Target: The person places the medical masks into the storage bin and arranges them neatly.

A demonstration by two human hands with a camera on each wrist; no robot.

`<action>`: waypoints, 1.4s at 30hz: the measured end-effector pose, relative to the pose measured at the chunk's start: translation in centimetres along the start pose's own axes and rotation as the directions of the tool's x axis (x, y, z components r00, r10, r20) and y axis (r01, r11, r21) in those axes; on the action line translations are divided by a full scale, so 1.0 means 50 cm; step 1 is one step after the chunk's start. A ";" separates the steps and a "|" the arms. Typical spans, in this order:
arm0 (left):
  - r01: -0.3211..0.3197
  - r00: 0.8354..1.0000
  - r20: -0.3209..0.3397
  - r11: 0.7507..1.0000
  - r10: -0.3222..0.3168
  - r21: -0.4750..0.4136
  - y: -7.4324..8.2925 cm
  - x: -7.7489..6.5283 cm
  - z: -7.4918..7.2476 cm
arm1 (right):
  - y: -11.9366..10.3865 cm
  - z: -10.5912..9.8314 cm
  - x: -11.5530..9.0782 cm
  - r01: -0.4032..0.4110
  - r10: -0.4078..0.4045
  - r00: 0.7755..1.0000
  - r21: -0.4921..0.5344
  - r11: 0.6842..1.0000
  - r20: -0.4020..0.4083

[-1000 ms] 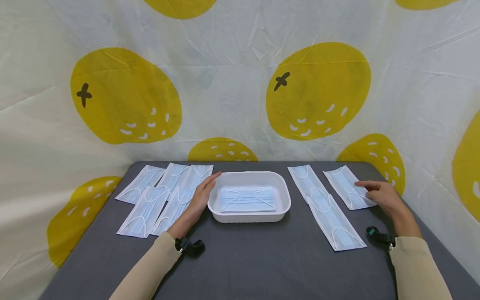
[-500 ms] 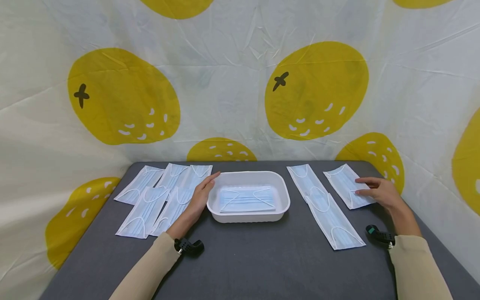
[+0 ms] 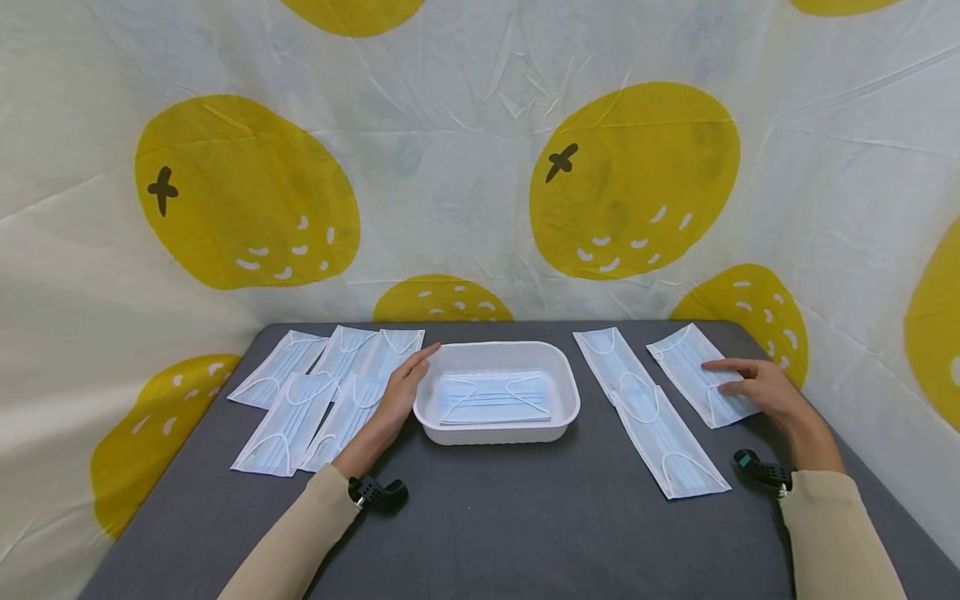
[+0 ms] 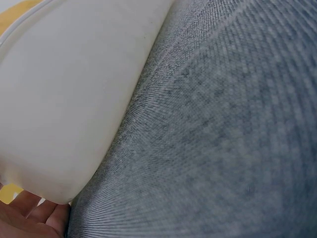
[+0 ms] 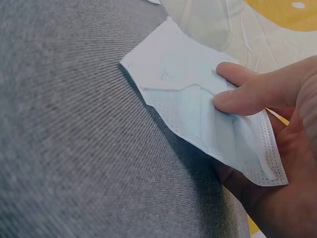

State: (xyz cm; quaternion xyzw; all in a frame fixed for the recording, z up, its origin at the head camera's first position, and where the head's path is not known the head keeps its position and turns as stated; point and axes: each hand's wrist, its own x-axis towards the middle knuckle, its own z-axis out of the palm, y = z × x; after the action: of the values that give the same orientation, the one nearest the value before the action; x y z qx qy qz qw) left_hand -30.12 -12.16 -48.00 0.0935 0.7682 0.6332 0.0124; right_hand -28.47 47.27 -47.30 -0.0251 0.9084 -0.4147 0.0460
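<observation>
Near the far right corner of the worktop, the right hand has a mask gripped, thumb and index on its upper face, more fingers tucked underneath. Left hand is just resting along the one tub, fingers pretty straight. Count: besides that mask, two overlapping left of it, five bunched by the far left corner, at least one in the tub. Held one has a dotted mark, too faint to read.

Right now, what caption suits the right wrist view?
Right hand holds a pale blue pleated face mask over grey cloth.
</observation>
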 end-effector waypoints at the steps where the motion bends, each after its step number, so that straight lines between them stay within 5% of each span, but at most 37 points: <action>1: 0.000 1.000 0.000 1.000 0.000 0.001 0.000 0.000 0.000 | 0.000 -0.001 0.000 0.001 -0.001 1.000 0.004 1.000 0.000; 15: 0.008 1.000 -0.008 1.000 -0.008 0.005 0.002 0.001 -0.002 | -0.022 -0.012 0.000 0.067 -0.064 0.996 0.053 0.996 -0.066; 36: 0.022 1.000 0.019 1.000 -0.022 -0.012 0.000 0.002 -0.004 | -0.125 -0.015 -0.023 0.221 -0.210 0.968 0.071 0.973 -0.137; 42: 0.048 0.998 0.037 0.999 -0.048 0.000 0.028 -0.007 -0.005 | -0.161 -0.010 -0.028 0.254 -0.244 0.959 0.061 0.965 -0.141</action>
State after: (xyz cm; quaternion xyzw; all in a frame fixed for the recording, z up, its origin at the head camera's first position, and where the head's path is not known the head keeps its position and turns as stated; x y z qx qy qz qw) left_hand -29.65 -12.20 -46.62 0.0870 0.7696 0.6311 0.0420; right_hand -27.07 42.51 -40.80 -0.1101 0.8822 -0.4531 -0.0659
